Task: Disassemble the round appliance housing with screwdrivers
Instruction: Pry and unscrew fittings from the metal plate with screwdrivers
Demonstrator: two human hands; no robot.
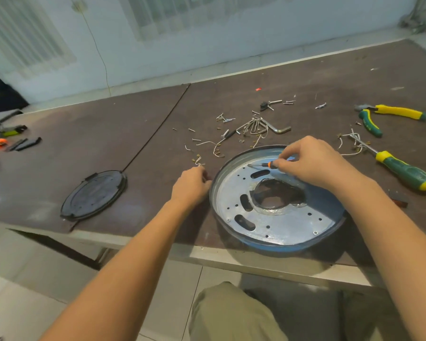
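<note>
Over the far side of the round housing [276, 223], the right hand [312, 163] is grasping a small screwdriver [263, 164] by its handle, thumb and curled fingers pinching it just behind the orange collar. The shaft is lying almost flat and pointing left, its tip hovering over the metal plate [234, 193] close to the far-left rim. This light fingertip hold probably suits twirling a fine driver rather than forcing it.

The left hand [191, 183] is sitting against the housing's left rim with its fingers curled under. It appears to be bracing the shell against turning, but whether it is gripping the rim, pinching a freed screw or merely touching cannot be told.

The housing is lying open side up near the front edge of the table [158, 114], right of centre, within easy reach of both arms. A few screws are showing in the plate along its near side, so the stripping is judged unfinished.

A black lid [94, 195] is lying apart near the front-left edge. Loose screws [225, 119] and hex keys [263, 126] are lying scattered just beyond the housing, with a large screwdriver [403, 169] and pliers [389, 114] towards the right edge.
</note>
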